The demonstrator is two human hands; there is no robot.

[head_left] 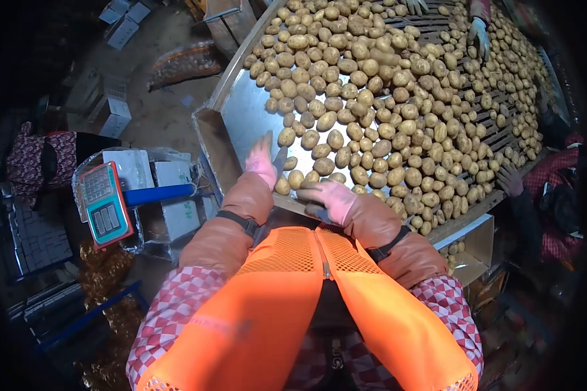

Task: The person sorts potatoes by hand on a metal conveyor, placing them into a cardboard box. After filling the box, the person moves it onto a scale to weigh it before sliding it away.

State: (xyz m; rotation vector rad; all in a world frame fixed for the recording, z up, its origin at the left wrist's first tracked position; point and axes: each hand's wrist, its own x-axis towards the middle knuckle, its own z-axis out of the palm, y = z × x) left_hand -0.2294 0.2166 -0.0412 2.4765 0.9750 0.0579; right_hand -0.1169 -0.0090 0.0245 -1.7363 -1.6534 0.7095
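Note:
My left hand [262,160], in a pink and grey work glove, is at the near left end of the metal sorting tray [244,107]. Its fingers stretch forward, apart from one another, and the hand is beside a few loose potatoes [286,136]. My right hand [331,197], gloved the same way, reaches leftward along the tray's near edge with its fingers extended. Close by its fingertips lie a potato [295,178] and another potato [282,186]. Neither hand shows anything gripped, though the palms are partly hidden. A thick heap of potatoes [398,124] spreads over the tray and the slatted bed.
On the left stands a digital scale [107,205] on a blue arm, next to wrapped boxes [179,202]. A filled net sack [186,63] lies on the floor. Other people's gloved hands [479,36] work at the far side; another person [554,195] is at right, beside a carton [473,251].

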